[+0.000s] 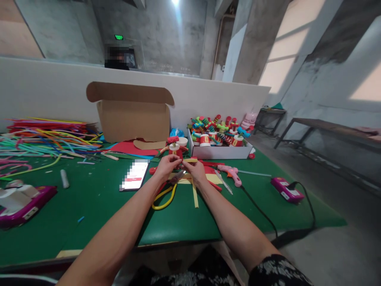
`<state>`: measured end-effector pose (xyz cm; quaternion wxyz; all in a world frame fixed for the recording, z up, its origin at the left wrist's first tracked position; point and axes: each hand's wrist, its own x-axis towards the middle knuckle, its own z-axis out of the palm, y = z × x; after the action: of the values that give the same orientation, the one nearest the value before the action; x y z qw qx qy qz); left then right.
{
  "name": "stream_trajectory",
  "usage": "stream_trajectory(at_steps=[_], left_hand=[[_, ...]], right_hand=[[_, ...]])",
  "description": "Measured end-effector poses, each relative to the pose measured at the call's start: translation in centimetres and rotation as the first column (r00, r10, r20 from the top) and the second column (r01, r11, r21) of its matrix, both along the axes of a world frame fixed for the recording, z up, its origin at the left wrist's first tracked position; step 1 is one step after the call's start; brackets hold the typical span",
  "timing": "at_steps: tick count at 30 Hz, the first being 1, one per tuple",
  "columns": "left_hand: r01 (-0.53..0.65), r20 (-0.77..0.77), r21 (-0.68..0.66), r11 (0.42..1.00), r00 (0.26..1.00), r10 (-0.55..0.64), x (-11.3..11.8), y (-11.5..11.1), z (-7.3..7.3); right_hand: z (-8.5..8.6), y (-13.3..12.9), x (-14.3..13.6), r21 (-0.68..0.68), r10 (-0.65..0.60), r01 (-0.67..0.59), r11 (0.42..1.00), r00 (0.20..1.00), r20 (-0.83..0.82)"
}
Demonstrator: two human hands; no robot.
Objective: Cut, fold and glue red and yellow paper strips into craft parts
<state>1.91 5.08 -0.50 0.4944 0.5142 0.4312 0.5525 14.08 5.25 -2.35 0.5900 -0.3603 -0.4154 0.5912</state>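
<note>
My left hand (168,166) and my right hand (195,170) meet over the middle of the green table, fingertips nearly touching. Both are pinched closed. A short yellow strip (190,160) shows at my right fingertips; what my left fingers pinch is too small to make out. Just beyond them stands a red and white cup figure (175,150) with striped arms. Beneath the hands lie scissors with yellow handles (165,203), red and yellow sheets (212,175) and another yellow strip (195,195).
Right of my hands lies a pink glue gun (232,173), its cord running to a purple power strip (287,190). A white box (220,152) holds several figures. A phone (135,174), colourful pipe cleaners (50,139) and a cardboard box (133,119) are left.
</note>
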Motion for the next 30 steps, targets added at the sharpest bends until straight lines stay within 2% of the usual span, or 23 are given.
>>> stream_trajectory(at_steps=[6, 17, 23, 28, 30], left_hand=[[-0.011, -0.043, -0.002, 1.0, 0.999, 0.011, -0.1, -0.2, 0.1], [0.018, -0.049, 0.012, 1.0, 0.999, -0.017, -0.1, 0.0, 0.0], [-0.057, -0.073, 0.002, 0.998, 0.996, 0.057, -1.0, 0.4, 0.0], [-0.078, -0.024, -0.002, 0.997, 0.997, 0.078, -1.6, 0.7, -0.1], [-0.08, 0.01, -0.007, 0.997, 0.997, 0.08, -1.6, 0.7, -0.1]], right_hand=[[0.1, 0.0, 0.0, -0.031, 0.032, -0.033, 0.999, 0.999, -0.024], [-0.1, 0.2, 0.1, -0.026, -0.041, 0.042, 0.999, 0.999, 0.019], [0.2, 1.0, 1.3, -0.001, -0.125, 0.125, 0.992, 0.992, -0.001], [0.1, 1.8, 2.5, -0.032, -0.245, 0.243, 0.969, 0.967, -0.074], [0.0, 1.8, 2.5, -0.065, -0.217, 0.211, 0.975, 0.973, -0.085]])
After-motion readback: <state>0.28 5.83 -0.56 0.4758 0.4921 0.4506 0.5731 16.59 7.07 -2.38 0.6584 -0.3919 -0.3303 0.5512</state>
